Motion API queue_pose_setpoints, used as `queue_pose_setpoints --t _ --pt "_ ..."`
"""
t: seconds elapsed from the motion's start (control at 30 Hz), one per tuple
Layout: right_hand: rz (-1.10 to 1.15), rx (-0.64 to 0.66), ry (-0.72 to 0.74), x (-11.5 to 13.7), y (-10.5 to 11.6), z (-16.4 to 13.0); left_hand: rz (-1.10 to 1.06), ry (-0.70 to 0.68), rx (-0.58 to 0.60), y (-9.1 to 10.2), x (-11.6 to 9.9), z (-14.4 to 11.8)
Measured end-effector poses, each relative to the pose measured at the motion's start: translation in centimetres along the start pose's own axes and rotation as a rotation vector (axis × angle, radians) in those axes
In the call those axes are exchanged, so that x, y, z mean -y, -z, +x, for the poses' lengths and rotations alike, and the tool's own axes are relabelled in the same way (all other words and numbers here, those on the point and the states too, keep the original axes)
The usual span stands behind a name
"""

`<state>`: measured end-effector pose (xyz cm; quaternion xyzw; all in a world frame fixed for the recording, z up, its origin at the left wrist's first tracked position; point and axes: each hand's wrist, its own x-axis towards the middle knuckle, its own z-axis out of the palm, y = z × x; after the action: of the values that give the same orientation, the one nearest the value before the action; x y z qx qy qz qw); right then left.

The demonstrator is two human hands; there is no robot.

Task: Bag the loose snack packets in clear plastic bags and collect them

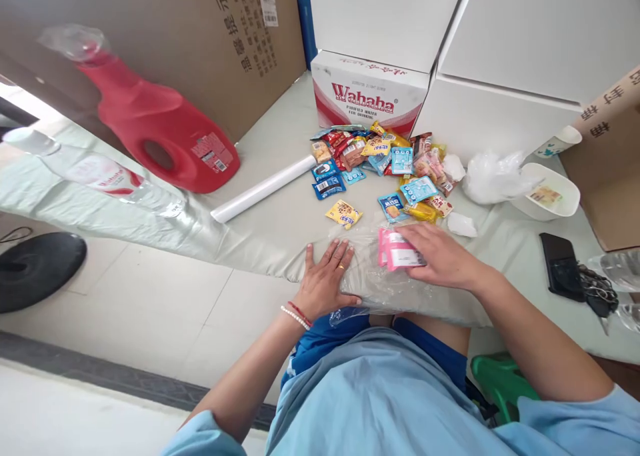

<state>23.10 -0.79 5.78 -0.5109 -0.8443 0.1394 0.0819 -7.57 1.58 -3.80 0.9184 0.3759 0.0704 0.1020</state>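
Observation:
My left hand (325,279) lies flat with fingers spread on a clear plastic bag (367,279) at the table's near edge. My right hand (440,256) holds a pink snack packet (397,249) over the same bag. Beyond them lies a pile of several small snack packets (380,159), with a yellow packet (344,213) and a blue one (391,207) lying nearest the bag.
A red detergent jug (165,133), a water bottle (100,173) and a white roll (263,189) lie at left. A Wahaha carton (367,96) and white boxes (500,56) stand behind. A white bowl (550,193), crumpled plastic (493,176), phone (561,266) and keys (597,296) lie at right.

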Motion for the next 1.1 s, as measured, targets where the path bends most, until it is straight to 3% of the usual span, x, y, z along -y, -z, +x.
queue_pose_setpoints --t 0.17,0.27,0.43,0.57,0.67,0.77,0.87,0.97,1.03,1.1 --pt "-0.031 0.191 0.029 3.1 -3.6 3.1 -0.054 -0.034 -0.013 1.2 0.8 -0.6" --pt "0.022 0.179 0.002 3.1 -4.3 2.7 -0.103 -0.096 -0.042 2.6 1.8 -2.0" --pt "0.2 0.107 0.057 2.2 -2.8 -3.9 -0.118 -0.232 -0.001 2.9 2.3 -4.8" --pt "0.113 0.014 -0.036 1.7 -4.6 -9.5 -0.103 -0.24 -0.062 1.6 1.3 -5.4" --pt "0.176 -0.097 -0.116 1.3 -5.3 -10.3 -0.186 -0.15 -0.192 1.3 0.8 -4.5" --pt "0.334 -0.128 -0.172 0.2 -3.9 -7.7 -0.259 0.056 -0.319 1.3 1.0 -2.8" --pt "0.42 -0.085 -0.307 -2.0 -2.6 -3.9 -0.268 0.294 -0.368 0.8 1.7 -0.9" --pt "0.353 0.023 -0.468 -4.3 -2.8 -1.0 -0.226 0.45 -0.407 0.3 2.4 -0.3" --pt "0.282 0.078 -0.503 -5.1 -3.5 0.0 -0.184 0.512 -0.497 0.6 2.2 -1.1" --pt "0.253 0.086 -0.496 -5.4 -4.1 0.3 -0.136 0.545 -0.662 1.4 1.2 -2.6"
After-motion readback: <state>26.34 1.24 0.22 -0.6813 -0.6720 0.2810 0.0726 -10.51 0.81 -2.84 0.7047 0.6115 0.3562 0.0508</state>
